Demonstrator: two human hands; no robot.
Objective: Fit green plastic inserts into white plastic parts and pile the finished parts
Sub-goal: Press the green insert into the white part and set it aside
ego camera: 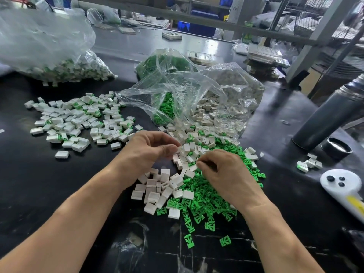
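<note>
A heap of loose white plastic parts [157, 191] and green inserts [204, 200] lies on the black table in front of me. My left hand [149, 149] hovers over the heap's top, thumb and fingers pinching a small white part [178, 150]. My right hand [222, 174] rests on the green inserts with its fingers curled under; what they hold is hidden. A spread pile of finished white parts with green inserts [78, 121] lies to the left.
A clear bag of white parts [222, 103] and a bag of green inserts [167, 62] lie open behind the heap. A bag of finished parts [59, 69] sits at far left. A grey flask [331, 119], its lid [336, 148] and a white controller [342, 186] stand at the right.
</note>
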